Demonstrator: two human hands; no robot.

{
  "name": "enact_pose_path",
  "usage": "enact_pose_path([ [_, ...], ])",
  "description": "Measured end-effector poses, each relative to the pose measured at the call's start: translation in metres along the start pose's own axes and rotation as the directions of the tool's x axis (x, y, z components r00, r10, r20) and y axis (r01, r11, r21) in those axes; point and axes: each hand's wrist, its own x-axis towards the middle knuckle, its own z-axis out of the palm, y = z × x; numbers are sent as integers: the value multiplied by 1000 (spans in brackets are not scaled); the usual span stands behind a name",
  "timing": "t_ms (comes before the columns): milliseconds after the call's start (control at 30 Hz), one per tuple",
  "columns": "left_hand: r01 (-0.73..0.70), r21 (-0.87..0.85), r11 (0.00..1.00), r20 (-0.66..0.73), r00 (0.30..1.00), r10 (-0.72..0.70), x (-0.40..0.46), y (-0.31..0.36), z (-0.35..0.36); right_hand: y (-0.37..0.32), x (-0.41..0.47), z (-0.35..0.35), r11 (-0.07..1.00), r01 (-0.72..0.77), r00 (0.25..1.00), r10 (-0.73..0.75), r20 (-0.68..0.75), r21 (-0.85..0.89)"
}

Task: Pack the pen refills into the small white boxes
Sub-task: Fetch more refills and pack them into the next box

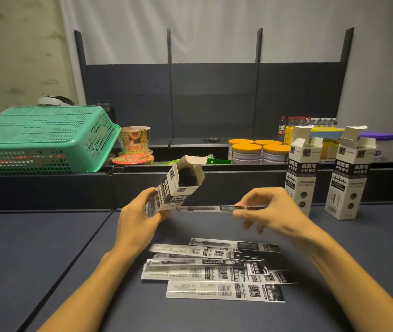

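My left hand point(140, 216) grips a small white box point(178, 185) by its lower end, tilted with its open top up and to the right; dark refills show inside. My right hand point(267, 209) pinches one packaged pen refill point(212, 208) level, its left tip just under the box. Several more packaged refills point(217, 269) lie fanned out on the table below my hands. Two more small white boxes point(302, 173) point(349, 178) stand upright with open flaps at the right.
A green plastic basket point(42, 137) lies upside down at the back left. Instant noodle cups point(134, 142), orange-lidded tins point(257, 149), water bottles point(308, 122) and a yellow carton point(325, 137) fill the shelf behind. The dark blue table point(47, 248) has a seam on the left.
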Motion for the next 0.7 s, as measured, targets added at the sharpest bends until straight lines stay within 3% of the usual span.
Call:
enact_pose_path([
  [167,4,-13,1000,9,1000,-4,-1,2,0,-13,-5,-1,903,-31,999,38,-7,429],
  [367,-6,-9,1000,16,1000,6,-1,3,-1,-31,-10,-12,724,73,997,-29,-75,686],
  [467,-26,-26,999,23,999,27,-1,6,0,-33,-12,-19,654,142,990,-72,-125,743],
  [700,-48,1,999,37,998,48,-4,6,3,-30,-8,-16,653,238,971,-148,-188,719],
])
